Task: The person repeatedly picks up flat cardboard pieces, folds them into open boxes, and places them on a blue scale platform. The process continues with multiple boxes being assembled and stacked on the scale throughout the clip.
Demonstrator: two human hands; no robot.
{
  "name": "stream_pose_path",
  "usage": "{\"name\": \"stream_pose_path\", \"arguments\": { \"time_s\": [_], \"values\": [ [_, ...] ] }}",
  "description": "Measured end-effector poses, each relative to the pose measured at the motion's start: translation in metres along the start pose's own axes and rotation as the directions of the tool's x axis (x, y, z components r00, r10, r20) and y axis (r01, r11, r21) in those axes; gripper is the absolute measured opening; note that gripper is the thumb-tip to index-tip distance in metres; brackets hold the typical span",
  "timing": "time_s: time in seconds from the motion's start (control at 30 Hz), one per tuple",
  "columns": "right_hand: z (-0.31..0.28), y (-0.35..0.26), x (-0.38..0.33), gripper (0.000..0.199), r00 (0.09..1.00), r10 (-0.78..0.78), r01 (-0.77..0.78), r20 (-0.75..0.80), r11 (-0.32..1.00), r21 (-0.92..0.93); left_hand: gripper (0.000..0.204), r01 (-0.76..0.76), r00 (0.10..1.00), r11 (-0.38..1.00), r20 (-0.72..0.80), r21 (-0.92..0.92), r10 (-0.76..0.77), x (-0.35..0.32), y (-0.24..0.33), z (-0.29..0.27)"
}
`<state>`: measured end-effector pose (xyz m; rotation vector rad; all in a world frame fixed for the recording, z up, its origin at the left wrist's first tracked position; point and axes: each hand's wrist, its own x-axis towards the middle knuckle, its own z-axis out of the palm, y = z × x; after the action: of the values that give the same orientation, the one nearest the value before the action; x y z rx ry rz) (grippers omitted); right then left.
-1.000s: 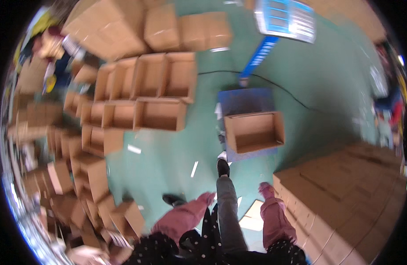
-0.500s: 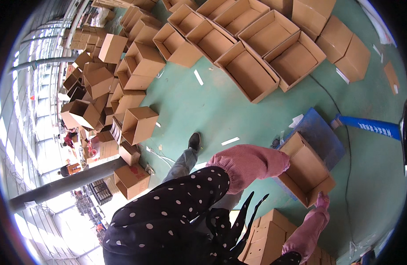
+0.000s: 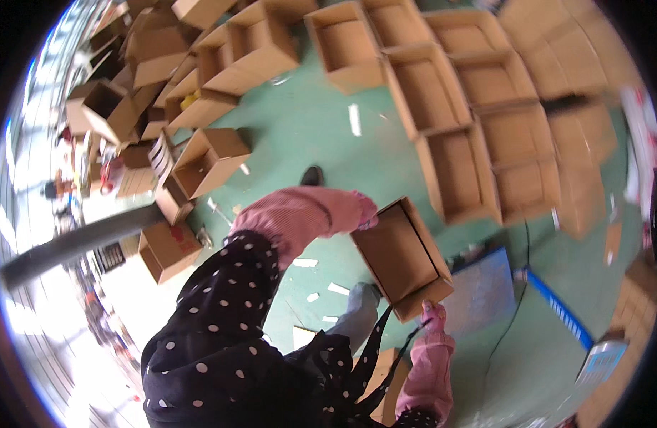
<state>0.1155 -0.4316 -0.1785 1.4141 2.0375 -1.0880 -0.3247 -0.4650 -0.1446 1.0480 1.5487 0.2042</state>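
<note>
An open-topped cardboard box [image 3: 401,255] is held between my two hands, tilted, with a bare brown inside. My left hand [image 3: 367,212] grips its far left corner, partly hidden by the pink sleeve. At the near right corner, my right hand [image 3: 433,315] is closed on the box's edge. Just to the right of the box lies a blue flat platform [image 3: 482,291] on the floor, partly covered by the box and my right hand. Both forearms wear pink ribbed sleeve covers below black polka-dot cloth.
Several open boxes [image 3: 453,171] stand in rows on the green floor ahead and to the right. More boxes [image 3: 207,160] are piled at the left, near a grey post [image 3: 86,239]. A blue pole [image 3: 560,310] with a display unit [image 3: 601,362] and a cable lies right of the platform.
Both hands have lifted the box off the blue platform and carried it leftward. The view has turned, and the rows of boxes now appear nearer. A leg has stepped into view below the box.
</note>
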Motion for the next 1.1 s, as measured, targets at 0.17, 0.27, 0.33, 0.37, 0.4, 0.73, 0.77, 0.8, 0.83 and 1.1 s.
{"name": "stream_pose_path", "arguments": {
  "time_s": [0.17, 0.27, 0.33, 0.37, 0.4, 0.73, 0.77, 0.8, 0.83, 1.1],
  "values": [
    [-0.011, -0.104, 0.099, 0.036, 0.964, 0.247, -0.261, 0.097, 0.814, 0.520, 0.015, -0.008, 0.965, 0.948, -0.247, 0.317, 0.091, 0.031, -0.027, -0.075],
    [-0.008, -0.144, 0.143, 0.029, 0.877, 0.452, -0.399, 0.165, 0.492, 0.773, 0.009, 0.116, 0.944, 0.992, -0.314, 0.043, -0.097, 0.076, -0.015, -0.083],
    [-0.025, -0.162, 0.190, 0.030, 0.856, 0.486, -0.444, 0.176, 0.518, 0.731, 0.007, 0.150, 0.926, 0.988, -0.345, -0.039, -0.154, 0.095, -0.010, -0.102],
    [-0.039, -0.163, 0.205, 0.031, 0.857, 0.493, -0.452, 0.147, 0.586, 0.673, 0.008, 0.154, 0.918, 0.986, -0.359, -0.069, -0.168, 0.100, -0.008, -0.115],
    [-0.053, -0.165, 0.220, 0.031, 0.885, 0.446, -0.413, 0.136, 0.615, 0.672, 0.009, 0.162, 0.909, 0.981, -0.371, -0.104, -0.189, 0.101, -0.011, -0.129],
    [-0.073, -0.157, 0.135, 0.031, 0.881, 0.298, -0.456, 0.366, 0.738, 0.498, 0.044, -0.081, 0.705, 0.318, -0.280, -0.945, -0.651, 0.047, -0.149, -0.219],
    [-0.059, -0.165, 0.122, 0.029, 0.862, 0.346, -0.498, 0.369, 0.712, 0.495, 0.047, -0.082, 0.682, 0.247, -0.236, -0.965, -0.693, 0.049, -0.156, -0.239],
    [-0.044, -0.175, 0.109, 0.028, 0.839, 0.420, -0.543, 0.346, 0.682, 0.490, 0.052, -0.184, 0.683, 0.120, -0.215, -0.976, -0.698, 0.050, -0.160, -0.257],
    [-0.030, -0.186, 0.099, 0.027, 0.854, 0.346, -0.509, 0.388, 0.710, 0.487, 0.057, -0.287, 0.693, -0.013, -0.198, -0.958, -0.693, 0.051, -0.162, -0.275],
    [0.038, -0.245, 0.055, 0.022, 0.780, 0.159, -0.544, 0.605, 0.651, 0.530, 0.035, -0.487, 0.597, 0.100, -0.414, -0.868, -0.687, 0.040, -0.151, -0.326]
  ]
}}
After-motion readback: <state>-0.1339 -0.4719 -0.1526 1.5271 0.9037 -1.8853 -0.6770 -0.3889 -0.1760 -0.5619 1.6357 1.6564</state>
